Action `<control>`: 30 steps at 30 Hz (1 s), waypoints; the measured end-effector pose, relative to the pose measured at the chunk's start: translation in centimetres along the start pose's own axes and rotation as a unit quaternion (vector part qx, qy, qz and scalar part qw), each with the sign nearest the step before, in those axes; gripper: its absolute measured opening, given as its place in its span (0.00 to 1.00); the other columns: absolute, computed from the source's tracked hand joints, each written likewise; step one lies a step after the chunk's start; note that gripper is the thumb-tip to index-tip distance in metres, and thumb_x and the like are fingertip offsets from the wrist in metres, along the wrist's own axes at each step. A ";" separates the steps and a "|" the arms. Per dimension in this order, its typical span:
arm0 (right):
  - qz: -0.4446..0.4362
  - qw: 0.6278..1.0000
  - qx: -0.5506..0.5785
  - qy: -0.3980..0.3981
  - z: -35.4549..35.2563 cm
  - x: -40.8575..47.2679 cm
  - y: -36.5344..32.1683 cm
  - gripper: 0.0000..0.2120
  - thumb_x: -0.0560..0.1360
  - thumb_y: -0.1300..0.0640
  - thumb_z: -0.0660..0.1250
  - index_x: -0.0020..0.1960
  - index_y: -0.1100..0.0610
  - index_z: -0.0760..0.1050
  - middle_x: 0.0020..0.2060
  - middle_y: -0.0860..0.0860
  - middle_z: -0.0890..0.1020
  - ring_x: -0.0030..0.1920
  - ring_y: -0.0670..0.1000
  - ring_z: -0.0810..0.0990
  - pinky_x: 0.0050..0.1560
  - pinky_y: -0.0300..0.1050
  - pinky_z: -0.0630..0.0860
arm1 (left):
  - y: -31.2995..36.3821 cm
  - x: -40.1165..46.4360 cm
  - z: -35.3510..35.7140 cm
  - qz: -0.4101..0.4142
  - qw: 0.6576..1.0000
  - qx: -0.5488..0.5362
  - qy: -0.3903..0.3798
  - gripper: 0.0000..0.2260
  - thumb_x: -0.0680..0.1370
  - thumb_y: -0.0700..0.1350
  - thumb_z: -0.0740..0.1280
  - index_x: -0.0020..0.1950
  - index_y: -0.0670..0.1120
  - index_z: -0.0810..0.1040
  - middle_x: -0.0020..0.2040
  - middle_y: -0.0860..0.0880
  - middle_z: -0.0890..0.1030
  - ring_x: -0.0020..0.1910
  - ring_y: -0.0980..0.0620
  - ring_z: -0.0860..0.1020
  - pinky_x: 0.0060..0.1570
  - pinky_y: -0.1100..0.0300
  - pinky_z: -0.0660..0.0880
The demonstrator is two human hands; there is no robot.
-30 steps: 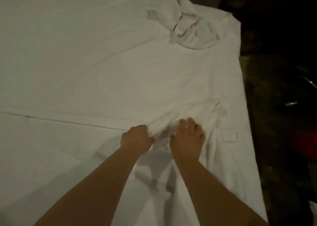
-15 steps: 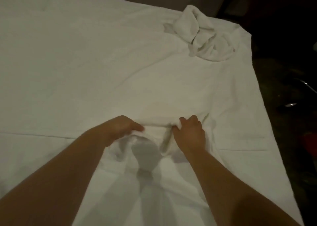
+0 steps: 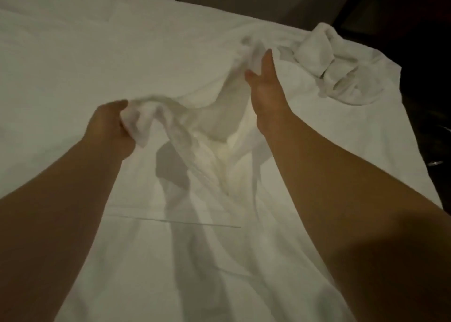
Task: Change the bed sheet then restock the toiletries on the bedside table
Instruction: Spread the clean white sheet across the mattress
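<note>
Bed (image 3: 73, 53) white, room dim. L hand (image 3: 109, 126), R hand (image 3: 264, 87) grip sheet (image 3: 200, 116), now lifted, spread apart vs 0.5 s ago; crumpled towel (image 3: 324, 60) beyond R hand.

- One view only: head camera, worn by me, wide-angle, nothing shared with a second view.
- Looks forward and steeply down over my forearms onto the bed sheet (image 3: 102, 60).
- Close range: left hand (image 3: 109, 128) at 10 o'clock of centre, right hand (image 3: 264, 89) at 1 o'clock.
- Crumpled cloth (image 3: 341, 62) at 2 o'clock, near the far corner.
- Dark floor (image 3: 434, 116) along the 3 o'clock edge.
</note>
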State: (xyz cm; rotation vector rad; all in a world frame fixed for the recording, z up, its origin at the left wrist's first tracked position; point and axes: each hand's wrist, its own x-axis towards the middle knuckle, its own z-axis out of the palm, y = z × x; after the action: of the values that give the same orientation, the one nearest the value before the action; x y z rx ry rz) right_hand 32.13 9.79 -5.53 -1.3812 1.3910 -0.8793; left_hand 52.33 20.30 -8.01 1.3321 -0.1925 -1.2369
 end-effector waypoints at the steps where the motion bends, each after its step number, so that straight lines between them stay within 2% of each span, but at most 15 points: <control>1: -0.009 0.999 -0.037 -0.022 0.2 -0.2 0.4 0.30 0.81 0.55 0.57 0.77 0.49 0.44 0.76 0.49 0.54 0.75 0.52 0.56 0.71 0.44 0.56 | 0.2 0.9 -0.1 0.009 0.999 -0.043 0.017 0.09 0.78 0.41 0.60 0.49 0.45 0.79 0.40 0.54 0.84 0.42 0.58 0.81 0.46 0.63 0.75; 3: -0.015 0.996 -0.075 -0.036 0.4 -1.0 2.6 0.31 0.80 0.55 0.59 0.77 0.50 0.46 0.76 0.49 0.55 0.75 0.51 0.57 0.69 0.38 0.54 | -0.3 2.4 -0.4 0.006 0.998 -0.044 0.039 0.15 0.80 0.49 0.60 0.65 0.50 0.73 0.64 0.53 0.75 0.60 0.52 0.73 0.64 0.53 0.66; 6: 0.009 0.981 -0.192 -0.013 0.0 -3.7 7.9 0.28 0.79 0.54 0.61 0.76 0.55 0.55 0.74 0.53 0.61 0.73 0.51 0.60 0.67 0.34 0.54 | -4.0 3.0 -0.5 -0.004 0.992 0.097 0.079 0.18 0.77 0.49 0.65 0.65 0.46 0.71 0.58 0.49 0.74 0.55 0.49 0.72 0.61 0.54 0.65; 8: 0.056 0.958 -0.280 -0.004 -0.6 -6.4 11.3 0.28 0.79 0.51 0.62 0.75 0.58 0.58 0.73 0.55 0.63 0.72 0.53 0.62 0.67 0.37 0.55 | -7.6 2.3 -0.4 -0.050 0.975 0.190 0.100 0.27 0.73 0.50 0.70 0.67 0.39 0.69 0.63 0.39 0.74 0.59 0.42 0.74 0.60 0.51 0.70; 10: 0.127 0.930 -0.343 -0.025 -1.4 -9.5 14.0 0.31 0.77 0.47 0.62 0.75 0.58 0.58 0.73 0.56 0.63 0.72 0.55 0.63 0.69 0.43 0.57 | -11.3 0.9 -0.1 -0.118 0.970 0.197 0.083 0.26 0.70 0.50 0.73 0.59 0.34 0.72 0.53 0.34 0.78 0.49 0.38 0.79 0.50 0.52 0.76; 12: 0.154 0.888 -0.431 -0.046 -1.7 -12.9 15.7 0.35 0.76 0.41 0.62 0.75 0.57 0.57 0.73 0.56 0.62 0.72 0.56 0.62 0.71 0.48 0.57 | -14.9 -1.8 1.3 -0.196 0.961 0.193 0.030 0.12 0.75 0.48 0.69 0.41 0.39 0.76 0.33 0.43 0.76 0.31 0.45 0.76 0.32 0.62 0.72; 13: 0.129 0.865 -0.483 -0.040 -1.7 -14.5 16.1 0.36 0.75 0.39 0.62 0.74 0.58 0.59 0.73 0.57 0.63 0.72 0.56 0.63 0.71 0.51 0.58 | -16.7 -3.1 2.0 -0.225 0.951 0.210 0.020 0.13 0.77 0.46 0.66 0.35 0.42 0.76 0.28 0.46 0.75 0.29 0.47 0.75 0.30 0.62 0.70; 15: 0.037 0.844 -0.535 0.014 -1.2 -17.1 16.7 0.35 0.68 0.41 0.70 0.67 0.61 0.70 0.66 0.60 0.73 0.64 0.60 0.74 0.64 0.56 0.70 | -20.1 -5.1 3.8 -0.253 0.938 0.235 0.007 0.17 0.78 0.47 0.65 0.31 0.42 0.79 0.30 0.43 0.79 0.36 0.42 0.79 0.40 0.53 0.77; 17: -0.008 0.845 -0.530 0.067 -0.7 -19.3 17.7 0.28 0.63 0.47 0.76 0.58 0.61 0.76 0.54 0.60 0.80 0.51 0.60 0.81 0.50 0.56 0.78 | -22.2 -6.9 5.6 -0.279 0.925 0.256 0.014 0.15 0.78 0.50 0.64 0.42 0.39 0.80 0.44 0.38 0.81 0.47 0.39 0.80 0.54 0.47 0.77; 19: 0.007 0.846 -0.530 0.060 -0.6 -21.1 18.1 0.17 0.66 0.52 0.71 0.50 0.60 0.76 0.44 0.57 0.81 0.41 0.58 0.81 0.41 0.52 0.78 | -23.7 -8.0 6.5 -0.298 0.915 0.272 0.009 0.18 0.78 0.53 0.63 0.50 0.37 0.78 0.51 0.37 0.80 0.52 0.39 0.78 0.60 0.48 0.74; 20: 0.029 0.848 -0.528 0.034 -0.9 -21.8 18.1 0.12 0.67 0.53 0.68 0.46 0.59 0.76 0.39 0.56 0.80 0.37 0.57 0.80 0.38 0.51 0.76 | -24.1 -8.8 6.8 -0.303 0.914 0.269 0.010 0.19 0.78 0.54 0.64 0.51 0.36 0.78 0.52 0.38 0.80 0.53 0.39 0.78 0.60 0.48 0.74; 22: 0.049 0.850 -0.525 0.004 -2.2 -22.2 18.5 0.09 0.62 0.55 0.72 0.38 0.58 0.76 0.32 0.53 0.78 0.31 0.55 0.78 0.34 0.48 0.75 | -25.0 -10.3 6.8 -0.306 0.924 0.228 0.022 0.21 0.77 0.55 0.65 0.52 0.35 0.78 0.48 0.38 0.80 0.48 0.40 0.79 0.56 0.49 0.76; 24: 0.067 0.878 -0.473 0.021 -4.3 -21.3 18.1 0.09 0.62 0.59 0.74 0.40 0.59 0.78 0.33 0.55 0.80 0.34 0.58 0.81 0.36 0.48 0.76 | -25.3 -11.8 6.8 -0.301 0.937 0.177 0.025 0.21 0.79 0.55 0.62 0.49 0.37 0.79 0.41 0.41 0.81 0.41 0.43 0.79 0.46 0.53 0.78; 27: 0.118 0.905 -0.391 0.116 -8.9 -17.5 16.6 0.09 0.78 0.59 0.60 0.56 0.61 0.74 0.49 0.60 0.81 0.52 0.61 0.79 0.48 0.50 0.72 | -26.1 -13.3 7.0 -0.291 0.943 0.156 0.030 0.15 0.81 0.50 0.60 0.47 0.38 0.77 0.40 0.43 0.80 0.35 0.47 0.77 0.35 0.58 0.76; 30: 0.113 0.905 -0.363 0.191 -14.7 -13.9 16.2 0.09 0.79 0.59 0.59 0.57 0.61 0.73 0.52 0.62 0.80 0.55 0.61 0.77 0.50 0.50 0.72 | -27.4 -14.7 7.8 -0.278 0.940 0.196 0.018 0.09 0.79 0.45 0.64 0.46 0.39 0.77 0.39 0.44 0.80 0.36 0.47 0.77 0.42 0.55 0.77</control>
State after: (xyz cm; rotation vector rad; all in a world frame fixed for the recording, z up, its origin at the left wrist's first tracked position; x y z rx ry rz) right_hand 11.99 23.25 -14.79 -1.5779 2.2896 -0.4952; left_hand 25.38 33.17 -19.66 1.8336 -0.0319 -1.7042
